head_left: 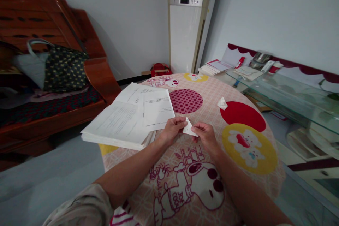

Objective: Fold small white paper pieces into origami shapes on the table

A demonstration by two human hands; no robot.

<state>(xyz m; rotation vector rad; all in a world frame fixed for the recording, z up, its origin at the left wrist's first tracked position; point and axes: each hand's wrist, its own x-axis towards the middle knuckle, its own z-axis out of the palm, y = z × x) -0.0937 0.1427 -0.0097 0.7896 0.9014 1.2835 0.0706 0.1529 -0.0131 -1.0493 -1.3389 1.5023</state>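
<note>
A small folded paper triangle [189, 129], white with faint print, is held between my two hands above the table. My left hand [174, 127] pinches its left side between thumb and fingers. The lower right corner is gripped by my right hand [206, 133] in the same way. Just left of my left hand lies a thick stack of printed paper sheets [119, 120], its top sheets spread unevenly. Another small folded paper piece [222, 103] rests farther off to the right, beside a red circle on the cloth.
A patterned tablecloth [185, 155] covers the round table. To the right stands a glass-topped stand [296, 95] bearing papers, a red tube and metal bowls. A wooden bench [100, 77] with bags is on the left; a tall white cabinet-like unit [184, 31] stands behind.
</note>
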